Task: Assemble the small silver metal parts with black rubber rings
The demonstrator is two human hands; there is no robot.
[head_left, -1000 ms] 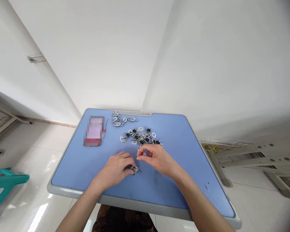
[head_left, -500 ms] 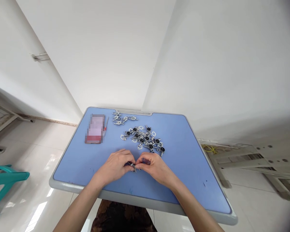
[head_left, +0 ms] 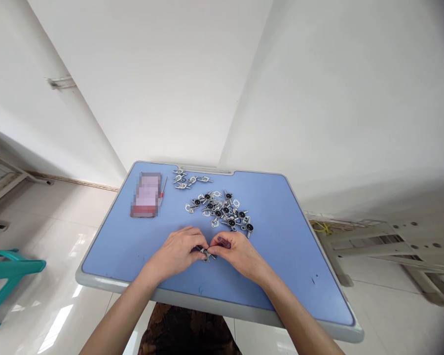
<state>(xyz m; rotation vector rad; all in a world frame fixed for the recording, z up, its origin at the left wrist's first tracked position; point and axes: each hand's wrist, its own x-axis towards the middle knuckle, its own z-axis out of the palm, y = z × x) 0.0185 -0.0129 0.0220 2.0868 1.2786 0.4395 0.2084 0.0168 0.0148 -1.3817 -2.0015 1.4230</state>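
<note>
My left hand (head_left: 181, 249) is closed, thumb and fingers pinching a small metal fitting (head_left: 206, 255) low over the near middle of the table. Part of that fitting is covered by fingertips. My right hand (head_left: 239, 251) meets it from the other side, its fingertips at the fitting. A screwdriver (head_left: 224, 242) with a dark purplish handle is tucked in the right hand; its shaft cannot be made out. Just beyond lies a pile of metal fittings (head_left: 218, 211) with black round caps and flat oval plates.
Several similar metal parts (head_left: 182, 186) lie at the table's back edge. On the left are a blurred-out phone-like object (head_left: 146, 195) and a thin screwdriver (head_left: 162, 191) with a red part. The blue table (head_left: 126, 251) stands against white walls; a green stool (head_left: 15, 268) is at left.
The right fingers have shifted slightly at the fitting, and the screwdriver handle has tilted a little. More of the fitting shows between the hands. The piles lie as before.
</note>
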